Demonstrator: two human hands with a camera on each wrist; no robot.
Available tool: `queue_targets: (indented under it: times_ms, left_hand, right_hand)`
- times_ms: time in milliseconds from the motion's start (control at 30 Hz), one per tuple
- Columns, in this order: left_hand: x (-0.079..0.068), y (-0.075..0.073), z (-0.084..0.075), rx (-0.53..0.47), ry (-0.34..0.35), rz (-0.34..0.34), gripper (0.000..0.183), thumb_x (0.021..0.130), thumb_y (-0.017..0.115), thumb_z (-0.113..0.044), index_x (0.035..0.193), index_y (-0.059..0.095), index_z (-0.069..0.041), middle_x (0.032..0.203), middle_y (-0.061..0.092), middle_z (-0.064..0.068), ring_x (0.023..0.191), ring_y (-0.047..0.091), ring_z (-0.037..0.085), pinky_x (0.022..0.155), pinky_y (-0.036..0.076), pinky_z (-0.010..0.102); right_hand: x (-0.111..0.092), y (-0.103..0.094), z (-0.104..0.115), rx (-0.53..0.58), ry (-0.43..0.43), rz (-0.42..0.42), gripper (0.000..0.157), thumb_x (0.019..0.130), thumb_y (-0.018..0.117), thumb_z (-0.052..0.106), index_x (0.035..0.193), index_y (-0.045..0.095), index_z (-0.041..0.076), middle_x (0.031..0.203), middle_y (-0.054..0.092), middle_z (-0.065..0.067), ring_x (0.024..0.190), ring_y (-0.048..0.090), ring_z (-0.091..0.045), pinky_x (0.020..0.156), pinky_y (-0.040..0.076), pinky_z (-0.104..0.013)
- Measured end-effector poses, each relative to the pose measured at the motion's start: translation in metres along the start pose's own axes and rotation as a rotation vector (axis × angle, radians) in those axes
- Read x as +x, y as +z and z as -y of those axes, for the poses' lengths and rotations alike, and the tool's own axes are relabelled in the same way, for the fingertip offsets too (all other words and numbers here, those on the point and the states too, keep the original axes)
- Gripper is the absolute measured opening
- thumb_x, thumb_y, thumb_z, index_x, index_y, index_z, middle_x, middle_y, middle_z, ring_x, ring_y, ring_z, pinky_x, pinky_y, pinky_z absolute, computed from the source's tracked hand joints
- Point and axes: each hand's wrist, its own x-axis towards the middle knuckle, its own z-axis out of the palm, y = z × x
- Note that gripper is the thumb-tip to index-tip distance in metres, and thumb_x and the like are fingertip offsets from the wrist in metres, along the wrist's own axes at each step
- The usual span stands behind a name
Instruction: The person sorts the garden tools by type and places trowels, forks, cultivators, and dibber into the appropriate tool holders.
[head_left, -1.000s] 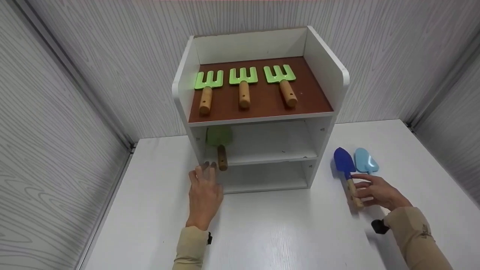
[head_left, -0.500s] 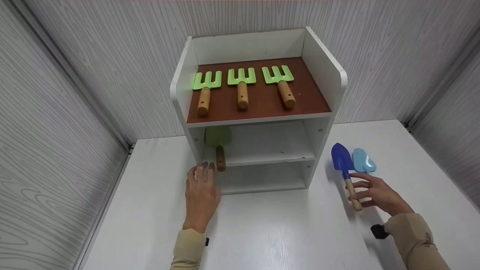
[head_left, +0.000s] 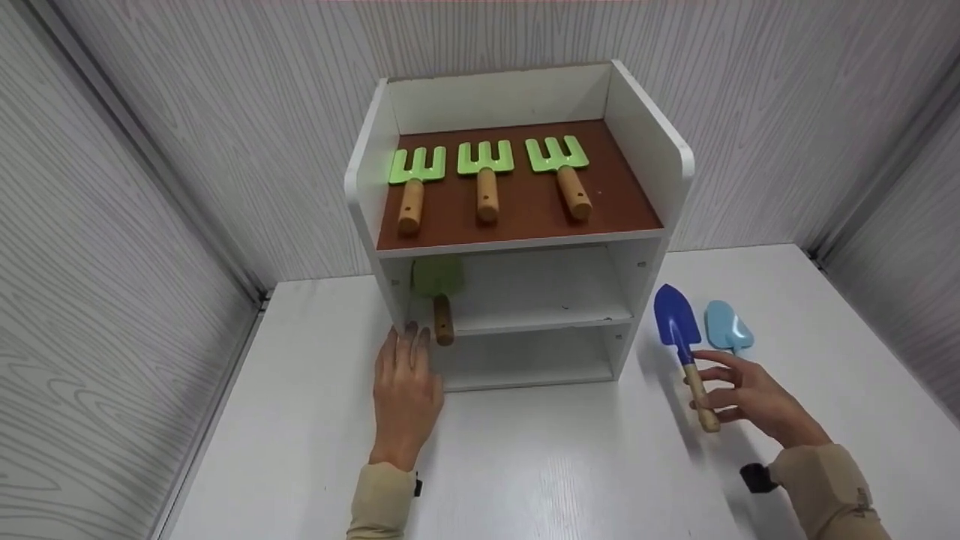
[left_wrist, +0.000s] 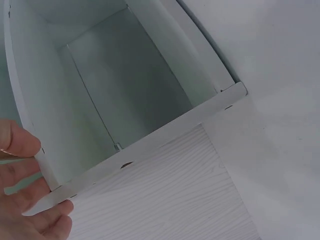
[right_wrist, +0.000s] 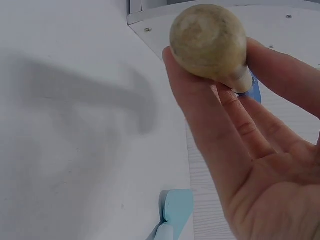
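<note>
My right hand (head_left: 757,397) grips the wooden handle of a blue trowel (head_left: 677,315) between thumb and fingers, blade pointing away and raised over the table. Up close in the right wrist view, the round handle end (right_wrist: 207,40) shows between the fingers. Just behind that hand lies a light blue scoop (head_left: 727,326), its handle mostly hidden. My left hand (head_left: 406,397) rests with fairly straight fingers against the front left edge of a white shelf unit (head_left: 495,244). In the left wrist view, its fingertips (left_wrist: 40,192) touch the panel edge beside the lower compartment.
Three green hand forks (head_left: 486,161) with wooden handles lie on the brown top shelf (head_left: 525,202). A green trowel (head_left: 439,277) sits at the left of the middle shelf, its handle overhanging the front. Patterned walls (head_left: 150,187) stand around the white table (head_left: 525,465).
My right hand has lifted the blue trowel off the table and drawn it slightly left and nearer. My left hand stays at the shelf edge, its fingers a little straighter.
</note>
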Motion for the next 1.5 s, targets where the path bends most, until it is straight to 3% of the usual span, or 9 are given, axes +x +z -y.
queue_targets:
  times_ms: [233, 533, 733, 1200, 1500]
  left_hand:
    - [-0.001, 0.001, 0.001, 0.0, -0.004, -0.002, 0.054, 0.08, 0.072, 0.004, 0.132, 0.059, 0.01, 0.129, 0.058, 0.026, 0.128, 0.05, 0.047, 0.109, 0.04, 0.055]
    - [-0.001, 0.001, -0.001, 0.038, 0.001, 0.001, 0.055, 0.077, 0.073, 0.006, 0.13, 0.059, 0.01, 0.128, 0.057, 0.026, 0.126, 0.052, 0.048, 0.105, 0.044, 0.055]
    - [-0.004, 0.002, -0.002, 0.019, -0.013, 0.012, 0.053, 0.08, 0.071, 0.006, 0.132, 0.058, 0.01, 0.129, 0.056, 0.027, 0.128, 0.05, 0.049, 0.105, 0.043, 0.056]
    - [-0.004, 0.002, -0.004, 0.001, -0.015, 0.007, 0.055, 0.079, 0.073, 0.005, 0.131, 0.058, 0.012, 0.129, 0.057, 0.027, 0.128, 0.05, 0.049, 0.107, 0.042, 0.055]
    - [-0.004, 0.003, -0.003, -0.004, -0.023, -0.009, 0.056, 0.076, 0.072, 0.008, 0.13, 0.059, 0.012, 0.128, 0.058, 0.027, 0.126, 0.051, 0.05, 0.105, 0.044, 0.054]
  right_hand:
    - [-0.006, 0.005, 0.004, 0.006, -0.037, -0.005, 0.077, 0.089, 0.064, -0.004, 0.156, 0.025, -0.005, 0.131, 0.056, -0.025, 0.095, 0.071, -0.028, 0.077, 0.06, -0.045]
    - [-0.013, 0.007, 0.001, 0.06, -0.133, 0.044, 0.073, 0.09, 0.059, -0.008, 0.153, 0.023, -0.013, 0.123, 0.06, -0.019, 0.099, 0.071, -0.039, 0.075, 0.061, -0.044]
    - [-0.015, 0.01, 0.001, 0.054, -0.123, 0.038, 0.074, 0.088, 0.06, -0.008, 0.153, 0.024, -0.012, 0.123, 0.06, -0.02, 0.1, 0.07, -0.041, 0.077, 0.06, -0.044]
    - [-0.017, 0.016, 0.002, 0.034, -0.152, 0.058, 0.074, 0.089, 0.063, -0.008, 0.154, 0.027, -0.008, 0.125, 0.062, -0.014, 0.096, 0.072, -0.032, 0.078, 0.06, -0.042]
    - [-0.021, 0.019, -0.001, 0.036, -0.217, 0.048, 0.07, 0.089, 0.066, -0.006, 0.153, 0.037, -0.002, 0.124, 0.064, -0.012, 0.097, 0.072, -0.034, 0.078, 0.06, -0.043]
